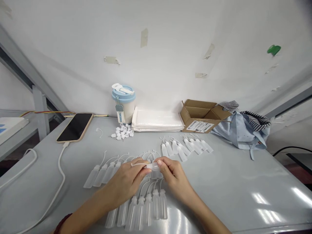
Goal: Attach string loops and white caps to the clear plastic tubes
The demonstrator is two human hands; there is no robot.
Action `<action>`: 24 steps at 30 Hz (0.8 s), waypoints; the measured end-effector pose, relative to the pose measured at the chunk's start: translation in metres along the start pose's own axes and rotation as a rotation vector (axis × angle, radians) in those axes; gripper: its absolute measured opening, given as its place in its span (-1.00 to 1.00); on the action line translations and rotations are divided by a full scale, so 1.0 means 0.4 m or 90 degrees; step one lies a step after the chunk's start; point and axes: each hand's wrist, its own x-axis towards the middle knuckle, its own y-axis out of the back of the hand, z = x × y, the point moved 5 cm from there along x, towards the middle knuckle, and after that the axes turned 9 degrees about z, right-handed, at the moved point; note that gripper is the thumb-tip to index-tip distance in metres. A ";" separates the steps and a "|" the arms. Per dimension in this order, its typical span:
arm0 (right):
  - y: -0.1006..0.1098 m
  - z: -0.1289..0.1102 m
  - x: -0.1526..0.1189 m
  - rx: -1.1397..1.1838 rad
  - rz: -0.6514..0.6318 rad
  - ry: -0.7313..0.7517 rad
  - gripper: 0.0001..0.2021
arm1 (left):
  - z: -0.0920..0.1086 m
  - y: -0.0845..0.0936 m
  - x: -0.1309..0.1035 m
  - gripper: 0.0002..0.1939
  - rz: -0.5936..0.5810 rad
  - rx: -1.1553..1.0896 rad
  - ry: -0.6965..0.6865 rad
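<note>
Between my two hands lies a small translucent squeeze bottle (154,166), held sideways above the grey table. My left hand (126,177) pinches its neck end, where a thin white tail sticks out to the left. On the other end, the thumb and fingers of my right hand (174,174) are closed round the body. Beneath and in front of my hands lies a row of similar bottles (140,213) with curved thin tails. Another row of bottles (97,175) reaches left, partly hidden by my left hand. More bottles (186,148) lie in a group at back right.
Small white caps (123,131) are heaped before a blue-lidded cup (125,104). Along the wall stand a stack of white packets (158,120), an open cardboard box (203,115) and a light blue cloth bag (240,130). A phone (75,127) with a white cable (60,175) lies left.
</note>
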 end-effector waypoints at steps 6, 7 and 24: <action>0.019 0.028 0.020 0.331 0.017 -0.238 -0.56 | -0.093 0.066 0.025 -0.66 0.064 0.099 0.205; 0.024 0.027 0.023 0.374 0.019 -0.256 -0.58 | -0.115 0.081 0.031 -0.64 0.085 0.143 0.202; 0.159 0.027 0.049 -0.263 0.314 0.024 -0.59 | -0.268 0.097 0.083 -0.63 0.035 0.273 0.114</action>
